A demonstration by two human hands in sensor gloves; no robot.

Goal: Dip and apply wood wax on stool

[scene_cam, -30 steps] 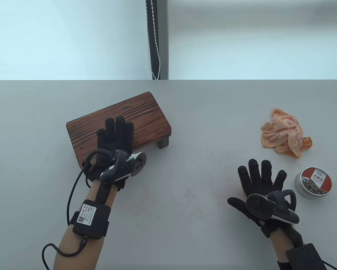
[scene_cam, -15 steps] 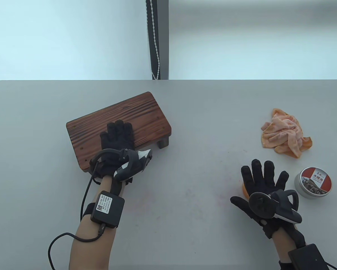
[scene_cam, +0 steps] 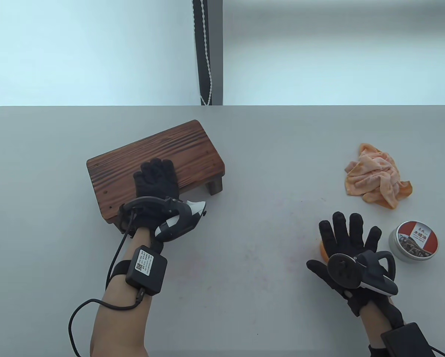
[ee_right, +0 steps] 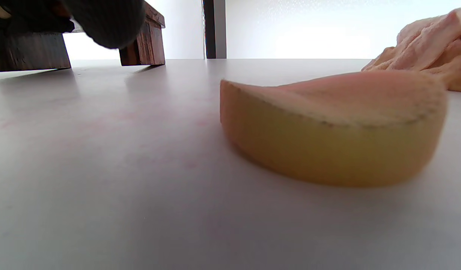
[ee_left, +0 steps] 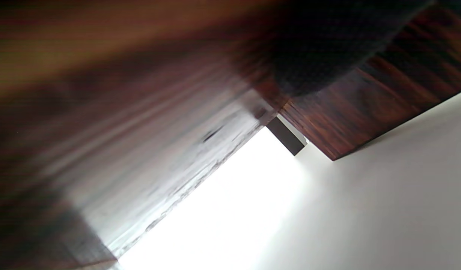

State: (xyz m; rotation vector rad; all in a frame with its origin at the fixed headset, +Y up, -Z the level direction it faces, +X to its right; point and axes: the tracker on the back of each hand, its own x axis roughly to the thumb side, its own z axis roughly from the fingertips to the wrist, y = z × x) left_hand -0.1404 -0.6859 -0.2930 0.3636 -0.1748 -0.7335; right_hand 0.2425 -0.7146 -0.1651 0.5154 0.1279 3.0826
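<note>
Table view shows the left hand (scene_cam: 156, 182) lying on the near half of the wooden stool (scene_cam: 153, 167), at about 10 o'clock on the grey worktop (scene_cam: 244, 230). Its fingers are curled on the seat, so its grip looks pressed down on the wood rather than closed around anything. The right hand (scene_cam: 347, 240) hovers at about 4 o'clock with its grip spread wide, holding nothing, over a yellow-orange applicator sponge (ee_right: 332, 127) that lies flat on the worktop and peeps out at the hand's left edge in the table view. The wax tin (scene_cam: 413, 241) stands just beside that hand at its 3 o'clock, lid still on. A crumpled peach cloth (scene_cam: 378, 174) lies beyond it at 2 o'clock.

Several things could go wrong, in my judgement. The tin is closed, so no dipping can happen until the lid comes off, and a one-handed twist may send the light tin skidding, since the other hand is busy on the stool. The spread fingers could knock the tin while closing on the sponge. The stool stands on short legs (scene_cam: 215, 186), and a hard sideways rub might slide or tip it if the left hand lifts.

The lid carries a red and white label with a picture and dark Chinese characters, too small for me to read with confidence. A white sticker with a QR code (scene_cam: 145, 262) sits on the left forearm unit, its text illegible.
</note>
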